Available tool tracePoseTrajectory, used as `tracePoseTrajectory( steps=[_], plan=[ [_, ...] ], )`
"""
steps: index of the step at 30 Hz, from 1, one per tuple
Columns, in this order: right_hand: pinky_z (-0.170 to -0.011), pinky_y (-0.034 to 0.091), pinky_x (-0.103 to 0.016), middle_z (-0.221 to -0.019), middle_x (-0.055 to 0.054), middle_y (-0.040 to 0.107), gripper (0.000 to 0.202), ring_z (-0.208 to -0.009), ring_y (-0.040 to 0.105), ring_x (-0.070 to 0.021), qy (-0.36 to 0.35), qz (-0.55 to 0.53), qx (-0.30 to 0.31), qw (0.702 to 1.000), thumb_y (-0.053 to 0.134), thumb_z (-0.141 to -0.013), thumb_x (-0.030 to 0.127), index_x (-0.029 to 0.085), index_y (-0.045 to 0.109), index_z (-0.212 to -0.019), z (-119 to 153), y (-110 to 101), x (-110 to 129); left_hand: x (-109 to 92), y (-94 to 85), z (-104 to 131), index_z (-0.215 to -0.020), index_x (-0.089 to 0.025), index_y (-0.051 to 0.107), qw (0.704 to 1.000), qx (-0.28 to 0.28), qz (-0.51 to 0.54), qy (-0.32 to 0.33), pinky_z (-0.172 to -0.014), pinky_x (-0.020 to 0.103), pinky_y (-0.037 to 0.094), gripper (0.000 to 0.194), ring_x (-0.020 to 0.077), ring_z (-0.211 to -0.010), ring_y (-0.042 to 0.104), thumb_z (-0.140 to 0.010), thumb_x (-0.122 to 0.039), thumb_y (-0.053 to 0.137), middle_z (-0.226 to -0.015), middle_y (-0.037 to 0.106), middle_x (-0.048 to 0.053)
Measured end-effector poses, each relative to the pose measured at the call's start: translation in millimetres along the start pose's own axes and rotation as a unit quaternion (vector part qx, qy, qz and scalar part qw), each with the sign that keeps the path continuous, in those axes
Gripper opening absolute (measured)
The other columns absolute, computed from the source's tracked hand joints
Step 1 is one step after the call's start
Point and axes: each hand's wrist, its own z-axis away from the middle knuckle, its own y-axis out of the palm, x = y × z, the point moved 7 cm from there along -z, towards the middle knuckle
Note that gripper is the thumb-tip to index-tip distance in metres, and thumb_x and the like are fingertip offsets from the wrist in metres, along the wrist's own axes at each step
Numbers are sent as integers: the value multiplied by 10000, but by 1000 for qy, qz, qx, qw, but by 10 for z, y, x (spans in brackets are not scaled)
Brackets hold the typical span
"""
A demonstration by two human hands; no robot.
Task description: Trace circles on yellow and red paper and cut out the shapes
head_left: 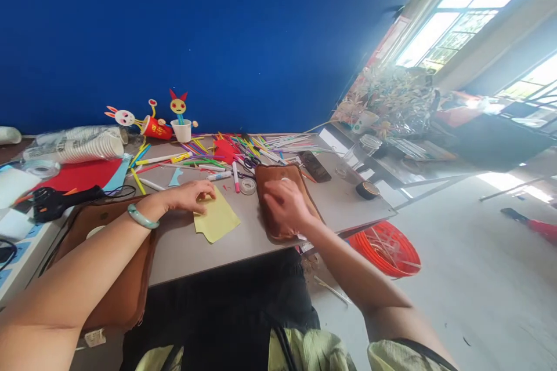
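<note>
Mid-frame, your left hand (190, 196) is resting, fingers loosely parted, on yellow paper (220, 221), your right hand (287, 203) curling over a brown pad (277, 172), hold unclear.

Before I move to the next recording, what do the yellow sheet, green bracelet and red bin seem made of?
Yellow sheet: matte, probably paper, thin with crisp edges.
Green bracelet: polished, perhaps jade or glass; a rigid-looking ring with a soft sheen.
Red bin: likely plastic, smooth-looking, judging by its bright, even colour and thin rim.
</note>
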Motion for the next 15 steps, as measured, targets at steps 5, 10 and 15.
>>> tracePoseTrajectory(
  steps=[5, 10, 15],
  plan=[
    [-1030, 411, -465, -1211, -158, 683, 357, -1157, 570, -312, 232, 143, -13, 962, 484, -918, 308, 155, 653, -1193, -132, -314, -1321, -7, 7, -7, -1093, -155, 703, 1000, 7, -5, -8, -819, 284, 499, 412, 250, -1014, 611, -696, -253, 756, -1213, 595, 137],
    [-1015, 391, -517, -1325, -236, 583, 582, -1212, 518, -396, 363, 199, 15, 910, 594, -839, 399, 109, 558, -1342, 63, -454, -1997, -58, -8, 12, -1110, -180, 709, 1000, 24, 4, 18, -853, 283, 503, 391, 247, -1048, 600, -751, -327, 755, -1221, 585, 136],
    [-980, 405, -491, -1284, -235, 586, 704, -1197, 538, -389, 419, 234, 41, 876, 578, -847, 520, 116, 457, -1411, 279, -478, -2272, -42, -9, 30, -1067, -177, 719, 999, 40, 16, 22, -854, 274, 499, 354, 233, -1008, 613, -767, -360, 757, -1200, 579, 134]
  ],
)
